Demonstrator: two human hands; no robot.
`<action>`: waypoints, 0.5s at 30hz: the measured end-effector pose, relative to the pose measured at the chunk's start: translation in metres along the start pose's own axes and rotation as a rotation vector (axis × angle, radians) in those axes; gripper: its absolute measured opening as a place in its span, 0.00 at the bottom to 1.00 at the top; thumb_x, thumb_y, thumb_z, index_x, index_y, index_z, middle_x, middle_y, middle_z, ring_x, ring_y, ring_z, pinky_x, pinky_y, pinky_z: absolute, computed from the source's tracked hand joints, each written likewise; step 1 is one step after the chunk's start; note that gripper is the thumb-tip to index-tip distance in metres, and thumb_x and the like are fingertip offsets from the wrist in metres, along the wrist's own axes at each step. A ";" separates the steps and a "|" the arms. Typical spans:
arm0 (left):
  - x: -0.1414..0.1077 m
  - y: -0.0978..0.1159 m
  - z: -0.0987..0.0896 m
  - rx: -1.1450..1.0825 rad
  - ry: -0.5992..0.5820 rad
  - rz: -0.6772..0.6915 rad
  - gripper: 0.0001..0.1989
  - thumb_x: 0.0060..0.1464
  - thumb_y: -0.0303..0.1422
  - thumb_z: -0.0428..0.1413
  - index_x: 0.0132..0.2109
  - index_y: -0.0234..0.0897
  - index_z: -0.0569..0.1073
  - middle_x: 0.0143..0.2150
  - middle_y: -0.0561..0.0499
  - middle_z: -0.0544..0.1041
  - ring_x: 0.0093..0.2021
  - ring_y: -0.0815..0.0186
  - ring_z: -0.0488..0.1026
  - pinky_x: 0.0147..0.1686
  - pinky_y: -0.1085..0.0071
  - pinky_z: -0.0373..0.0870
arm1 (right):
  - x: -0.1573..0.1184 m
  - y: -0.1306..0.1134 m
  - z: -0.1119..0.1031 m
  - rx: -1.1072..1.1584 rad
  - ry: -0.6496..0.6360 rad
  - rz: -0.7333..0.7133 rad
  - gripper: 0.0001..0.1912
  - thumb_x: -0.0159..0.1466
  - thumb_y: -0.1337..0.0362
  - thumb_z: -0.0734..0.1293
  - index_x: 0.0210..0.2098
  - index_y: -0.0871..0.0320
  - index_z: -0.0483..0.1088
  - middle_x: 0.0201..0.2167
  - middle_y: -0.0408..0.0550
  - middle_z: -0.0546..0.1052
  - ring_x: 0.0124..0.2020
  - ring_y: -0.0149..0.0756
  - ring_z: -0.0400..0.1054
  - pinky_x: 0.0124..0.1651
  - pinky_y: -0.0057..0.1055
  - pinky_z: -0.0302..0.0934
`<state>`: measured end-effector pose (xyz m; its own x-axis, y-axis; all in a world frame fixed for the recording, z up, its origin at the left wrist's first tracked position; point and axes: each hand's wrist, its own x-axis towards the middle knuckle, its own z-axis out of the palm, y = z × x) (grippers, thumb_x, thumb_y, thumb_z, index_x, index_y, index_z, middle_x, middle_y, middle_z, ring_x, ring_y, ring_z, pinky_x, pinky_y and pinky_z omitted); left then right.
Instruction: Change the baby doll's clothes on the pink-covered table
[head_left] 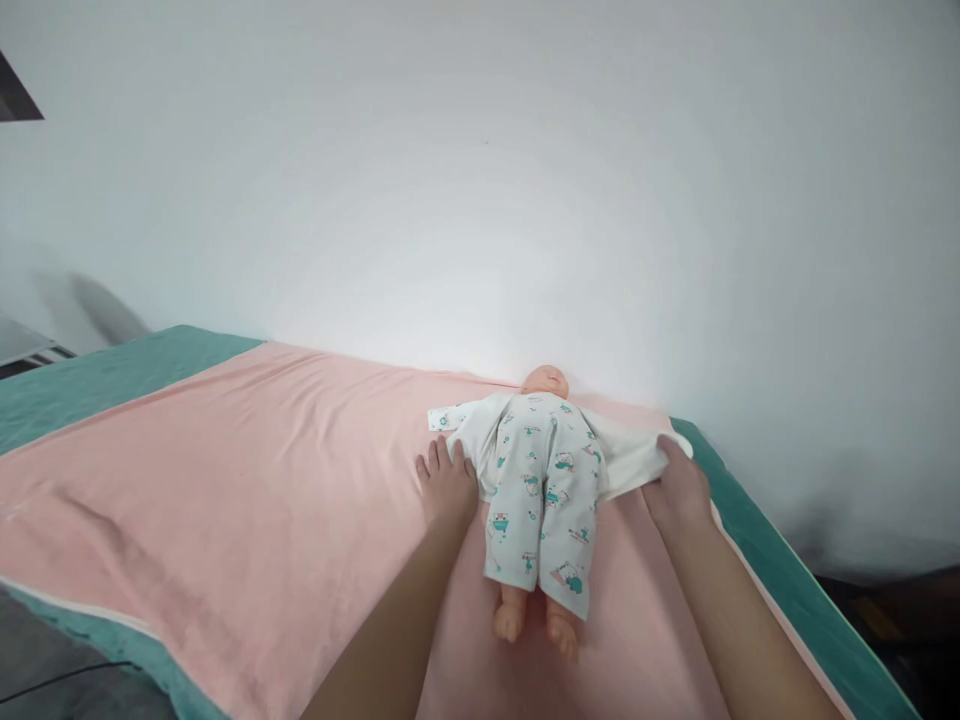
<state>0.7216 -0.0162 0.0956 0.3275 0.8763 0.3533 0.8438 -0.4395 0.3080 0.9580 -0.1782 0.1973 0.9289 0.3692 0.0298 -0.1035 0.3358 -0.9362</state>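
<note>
A baby doll (545, 381) lies on its back, head toward the wall and bare feet toward me. It wears white trousers (525, 480) with teal and pink prints. Under it a white baby shirt (626, 455) is spread open, one panel out to each side. My right hand (681, 485) pinches the edge of the right panel and holds it stretched outward. Beside the doll, my left hand (448, 482) rests with fingers spread at the shirt's left panel, near a printed sleeve cuff (448, 418). The doll's arms are hidden.
A pink blanket (225, 500) with some wrinkles covers most of the teal bed surface (150, 365). A white wall (480, 200) stands right behind the doll's head. Dark items (892, 620) are at the lower right, and a black cable (67, 678) runs at the lower left.
</note>
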 end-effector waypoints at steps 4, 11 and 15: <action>0.000 0.000 0.001 0.007 0.008 0.013 0.24 0.63 0.35 0.40 0.64 0.37 0.62 0.68 0.37 0.56 0.69 0.49 0.49 0.64 0.42 0.43 | -0.030 -0.028 0.030 -0.710 -0.519 -0.274 0.12 0.59 0.58 0.66 0.41 0.54 0.72 0.42 0.49 0.77 0.43 0.44 0.71 0.48 0.44 0.66; 0.003 0.003 0.001 -0.068 0.080 -0.026 0.21 0.61 0.32 0.44 0.60 0.37 0.67 0.64 0.39 0.63 0.65 0.52 0.56 0.64 0.48 0.45 | -0.073 -0.015 0.006 -1.163 -0.730 -0.721 0.14 0.63 0.67 0.58 0.46 0.53 0.69 0.51 0.50 0.72 0.54 0.44 0.64 0.54 0.44 0.61; 0.023 0.004 -0.004 -0.326 0.050 -0.166 0.21 0.58 0.32 0.48 0.58 0.37 0.68 0.56 0.40 0.71 0.58 0.51 0.64 0.61 0.50 0.53 | -0.069 -0.017 0.014 -1.110 -0.646 -0.411 0.16 0.66 0.53 0.56 0.32 0.53 0.69 0.29 0.44 0.74 0.32 0.37 0.68 0.33 0.33 0.62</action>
<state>0.7305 0.0013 0.1084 0.1698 0.9338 0.3151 0.7010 -0.3392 0.6273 0.8908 -0.1974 0.2158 0.4588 0.8540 0.2454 0.7654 -0.2395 -0.5973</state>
